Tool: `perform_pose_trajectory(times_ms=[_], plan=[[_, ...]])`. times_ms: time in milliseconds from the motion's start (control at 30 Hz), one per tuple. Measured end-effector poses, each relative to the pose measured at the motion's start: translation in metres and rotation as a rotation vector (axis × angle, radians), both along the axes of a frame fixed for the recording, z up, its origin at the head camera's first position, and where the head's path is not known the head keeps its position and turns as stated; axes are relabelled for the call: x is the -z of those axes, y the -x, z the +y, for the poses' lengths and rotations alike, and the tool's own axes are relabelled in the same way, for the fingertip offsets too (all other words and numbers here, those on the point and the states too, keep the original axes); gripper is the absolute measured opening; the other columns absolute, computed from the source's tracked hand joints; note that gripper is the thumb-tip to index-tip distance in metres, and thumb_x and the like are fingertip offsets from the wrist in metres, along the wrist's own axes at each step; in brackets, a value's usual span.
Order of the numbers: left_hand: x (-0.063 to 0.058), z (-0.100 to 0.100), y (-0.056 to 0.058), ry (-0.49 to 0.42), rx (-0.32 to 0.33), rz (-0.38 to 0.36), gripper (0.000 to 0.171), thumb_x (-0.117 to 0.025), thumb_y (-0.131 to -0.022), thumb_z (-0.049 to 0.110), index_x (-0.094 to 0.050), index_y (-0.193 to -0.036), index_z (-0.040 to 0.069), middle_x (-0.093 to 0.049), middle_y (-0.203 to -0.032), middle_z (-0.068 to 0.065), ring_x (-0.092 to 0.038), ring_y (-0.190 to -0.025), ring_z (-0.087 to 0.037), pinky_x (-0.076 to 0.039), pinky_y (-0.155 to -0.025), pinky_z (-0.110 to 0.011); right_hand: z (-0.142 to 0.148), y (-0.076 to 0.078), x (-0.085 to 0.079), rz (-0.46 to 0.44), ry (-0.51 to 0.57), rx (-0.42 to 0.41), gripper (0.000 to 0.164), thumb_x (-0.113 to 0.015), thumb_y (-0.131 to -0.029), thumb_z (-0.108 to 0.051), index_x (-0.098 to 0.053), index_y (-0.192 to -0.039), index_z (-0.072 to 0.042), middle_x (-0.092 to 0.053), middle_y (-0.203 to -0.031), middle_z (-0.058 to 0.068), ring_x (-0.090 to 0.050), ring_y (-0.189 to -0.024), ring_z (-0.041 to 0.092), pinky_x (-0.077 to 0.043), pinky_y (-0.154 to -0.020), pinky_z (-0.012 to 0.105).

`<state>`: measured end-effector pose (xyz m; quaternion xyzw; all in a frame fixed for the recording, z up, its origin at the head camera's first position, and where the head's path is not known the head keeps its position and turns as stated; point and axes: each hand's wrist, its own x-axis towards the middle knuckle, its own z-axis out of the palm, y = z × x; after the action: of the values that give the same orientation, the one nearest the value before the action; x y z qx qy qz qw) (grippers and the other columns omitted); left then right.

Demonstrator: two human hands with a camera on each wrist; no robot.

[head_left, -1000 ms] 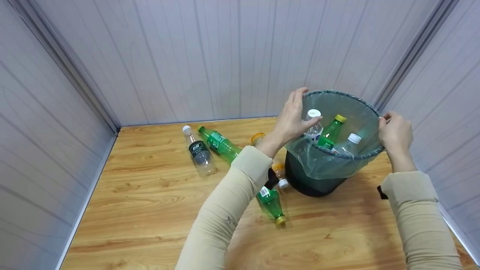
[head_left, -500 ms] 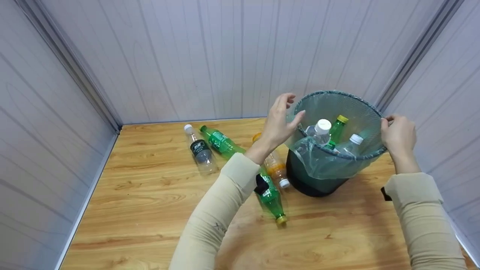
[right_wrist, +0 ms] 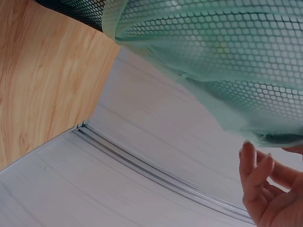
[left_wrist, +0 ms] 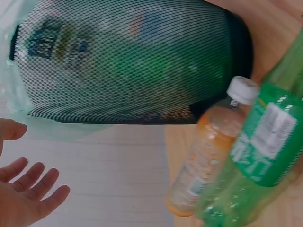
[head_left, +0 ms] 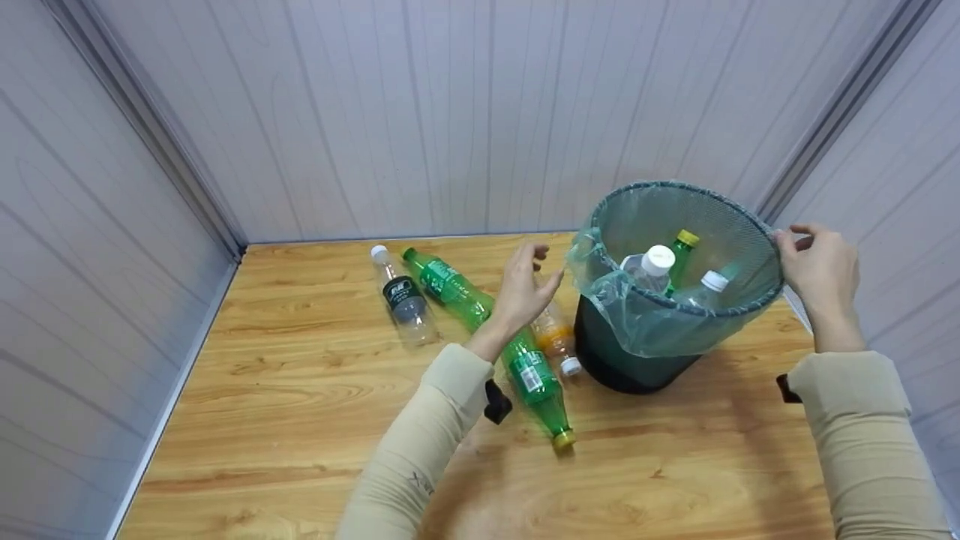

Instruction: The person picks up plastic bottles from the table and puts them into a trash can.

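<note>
A black mesh wastebasket (head_left: 634,367), lined with a thin green plastic bag (head_left: 637,330), stands on the wooden surface at the right. Inside it are a green bottle with a yellow cap (head_left: 684,251) and clear bottles with white caps, one a large white cap (head_left: 660,259). My left hand (head_left: 523,289) hovers left of the basket, fingers loosely bent around nothing, apart from the bag in the left wrist view. At the basket's right rim is my right hand (head_left: 821,266), its thumb and fingertips right at the bag's folded edge and its fingers loosely bent.
Left of the basket lie a clear bottle with a black label (head_left: 405,300), a green bottle (head_left: 442,285), another green bottle with a yellow cap (head_left: 536,382) and an orange-labelled bottle (head_left: 555,337). Pale panelled walls (head_left: 450,112) enclose the wooden surface (head_left: 285,390).
My left hand has left the basket's rim and moved left and down. The bag's left edge now hangs loose outside the rim. My right hand has shifted slightly right, its fingers looser.
</note>
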<state>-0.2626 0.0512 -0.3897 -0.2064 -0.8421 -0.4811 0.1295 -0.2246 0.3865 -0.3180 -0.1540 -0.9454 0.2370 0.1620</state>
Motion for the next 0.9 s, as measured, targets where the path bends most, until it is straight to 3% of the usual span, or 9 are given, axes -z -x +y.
perform_pose_trajectory(times_ms=[233,367,567,733,833,900], plan=[[0.045,-0.009,-0.012,0.159,-0.084,-0.161,0.041,-0.062,-0.081,0.019,-0.048,-0.114,-0.002,-0.051,-0.108,-0.015,-0.05,-0.096,-0.023,-0.042,-0.083,-0.03,-0.001,0.011,0.006,0.077,-0.022,-0.123,0.043,-0.044,-0.092,-0.021,-0.044,-0.126,0.005,-0.047,-0.117,0.029,-0.049,-0.096,0.042,-0.042,-0.071,0.049],[0.068,-0.012,-0.021,0.245,-0.12,-0.273,0.047,-0.063,-0.081,0.02,-0.046,-0.118,-0.002,-0.046,-0.112,-0.018,-0.049,-0.1,-0.028,-0.043,-0.084,-0.036,-0.002,0.019,0.006,0.102,-0.05,-0.185,0.037,-0.048,-0.09,-0.008,-0.046,-0.123,0.006,-0.048,-0.115,0.03,-0.048,-0.095,0.043,-0.041,-0.073,0.051],[0.092,-0.017,-0.03,0.284,-0.162,-0.383,0.056,-0.066,-0.08,0.021,-0.042,-0.123,-0.005,-0.041,-0.115,-0.022,-0.048,-0.103,-0.031,-0.044,-0.084,-0.037,-0.007,0.025,0.004,0.054,-0.068,-0.161,0.034,-0.044,-0.087,0.004,-0.049,-0.12,0.007,-0.047,-0.116,0.033,-0.049,-0.093,0.044,-0.042,-0.067,0.047],[0.103,-0.024,-0.038,0.302,-0.171,-0.406,0.06,-0.066,-0.079,0.023,-0.039,-0.124,-0.007,-0.04,-0.118,-0.024,-0.046,-0.106,-0.033,-0.043,-0.085,-0.039,-0.008,0.027,0.004,0.028,-0.067,-0.128,0.037,-0.039,-0.083,0.01,-0.048,-0.119,0.01,-0.044,-0.115,0.035,-0.045,-0.1,0.048,-0.042,-0.071,0.048],[0.105,-0.028,-0.04,0.346,-0.142,-0.354,0.06,-0.065,-0.079,0.021,-0.038,-0.125,-0.006,-0.04,-0.119,-0.022,-0.045,-0.108,-0.032,-0.042,-0.087,-0.038,-0.008,0.028,0.006,0.046,-0.069,-0.123,0.038,-0.038,-0.081,0.012,-0.049,-0.117,0.011,-0.046,-0.113,0.035,-0.044,-0.101,0.049,-0.042,-0.076,0.051],[0.105,-0.029,-0.042,0.378,-0.089,-0.283,0.058,-0.066,-0.078,0.018,-0.04,-0.124,-0.005,-0.04,-0.119,-0.021,-0.045,-0.107,-0.031,-0.042,-0.087,-0.036,-0.009,0.028,0.007,0.054,-0.07,-0.121,0.038,-0.038,-0.081,0.012,-0.05,-0.116,0.011,-0.046,-0.113,0.035,-0.044,-0.101,0.049,-0.042,-0.077,0.052]])
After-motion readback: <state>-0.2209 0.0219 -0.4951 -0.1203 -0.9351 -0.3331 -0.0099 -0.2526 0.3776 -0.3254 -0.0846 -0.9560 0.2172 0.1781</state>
